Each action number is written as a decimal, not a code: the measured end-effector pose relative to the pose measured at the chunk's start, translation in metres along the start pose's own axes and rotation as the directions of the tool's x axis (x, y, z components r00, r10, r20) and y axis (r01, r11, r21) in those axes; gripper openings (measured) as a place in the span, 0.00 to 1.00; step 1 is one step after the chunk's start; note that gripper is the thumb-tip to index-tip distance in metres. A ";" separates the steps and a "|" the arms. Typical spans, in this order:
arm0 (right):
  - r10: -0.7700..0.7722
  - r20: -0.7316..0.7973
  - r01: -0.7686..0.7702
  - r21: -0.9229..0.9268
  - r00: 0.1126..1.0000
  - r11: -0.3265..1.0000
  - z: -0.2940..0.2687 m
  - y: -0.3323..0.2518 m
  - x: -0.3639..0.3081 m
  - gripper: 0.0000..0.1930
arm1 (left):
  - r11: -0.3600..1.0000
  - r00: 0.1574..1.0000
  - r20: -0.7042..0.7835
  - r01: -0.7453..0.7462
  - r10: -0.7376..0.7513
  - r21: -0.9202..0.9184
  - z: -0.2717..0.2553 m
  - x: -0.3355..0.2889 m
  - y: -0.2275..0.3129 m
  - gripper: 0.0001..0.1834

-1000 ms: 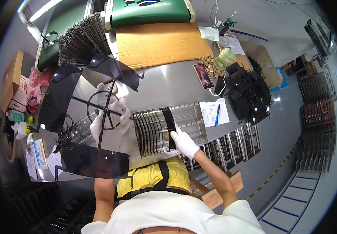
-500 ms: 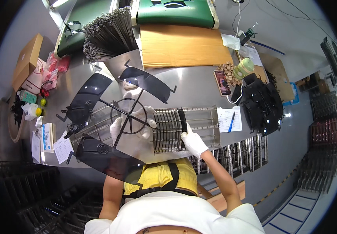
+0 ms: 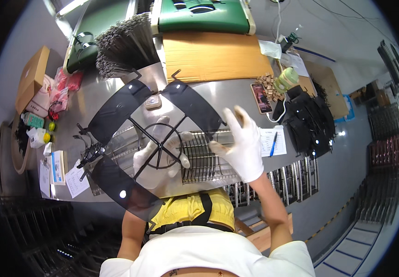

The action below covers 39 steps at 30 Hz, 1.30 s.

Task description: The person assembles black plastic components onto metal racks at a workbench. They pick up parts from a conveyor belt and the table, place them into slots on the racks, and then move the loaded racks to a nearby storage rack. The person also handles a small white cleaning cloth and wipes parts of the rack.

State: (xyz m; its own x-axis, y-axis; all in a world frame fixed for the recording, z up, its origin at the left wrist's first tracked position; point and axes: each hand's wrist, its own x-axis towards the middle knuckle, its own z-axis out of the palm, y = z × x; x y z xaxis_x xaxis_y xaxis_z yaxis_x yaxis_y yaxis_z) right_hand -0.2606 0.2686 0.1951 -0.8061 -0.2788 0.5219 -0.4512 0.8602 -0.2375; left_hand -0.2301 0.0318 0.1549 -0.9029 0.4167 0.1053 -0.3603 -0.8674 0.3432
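Observation:
A black spoked frame with a round ring (image 3: 159,147) carries dark, translucent curved panels: one at the upper left (image 3: 118,113), one at the upper right (image 3: 194,108), one at the lower left (image 3: 123,187). My left hand (image 3: 151,154), white-gloved, holds the frame from beneath at its middle; spokes and ring partly cover the fingers. My right hand (image 3: 245,150), gloved too, is raised with thumb and fingers apart, beside the lower end of the upper-right panel. Under that panel, a metal rack (image 3: 231,173) holds several thin dark curved pieces (image 3: 198,159).
A bundle of grey metal rods (image 3: 123,48) stands at the back left, beside an orange-brown cardboard sheet (image 3: 211,57). Rightward lie a phone (image 3: 261,98), a green bottle (image 3: 286,79), black parts (image 3: 308,120) and a paper with a blue pen (image 3: 273,144). Papers (image 3: 76,180) lie at left.
My right hand has left the dark curved strip on the rack and risen, opening, toward the upper-right panel. The spoked frame has turned clockwise above my left hand.

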 end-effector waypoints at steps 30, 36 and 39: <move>0.227 0.765 -0.522 0.162 0.602 0.838 0.089 0.039 -0.138 0.31 | 0.981 0.984 -0.177 -0.032 -0.003 -0.191 0.046 -0.021 0.059 0.34; 0.341 0.697 -0.477 0.001 0.631 0.879 0.059 0.028 -0.087 0.39 | 0.960 0.874 -0.398 0.252 -0.279 -0.120 0.035 -0.014 0.047 0.34; -0.052 0.124 0.028 0.186 0.991 0.982 0.001 0.016 -0.021 0.45 | 0.843 0.938 -0.279 0.315 -0.206 0.437 0.033 -0.007 0.014 0.34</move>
State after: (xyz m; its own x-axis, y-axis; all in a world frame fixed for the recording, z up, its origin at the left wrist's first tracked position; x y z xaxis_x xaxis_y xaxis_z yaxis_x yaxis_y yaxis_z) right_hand -0.2512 0.2876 0.1794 -0.8228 -0.3736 0.4283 -0.5370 0.7578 -0.3706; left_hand -0.2212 0.0257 0.1895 -0.8382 0.4935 -0.2320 -0.4854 -0.4811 0.7300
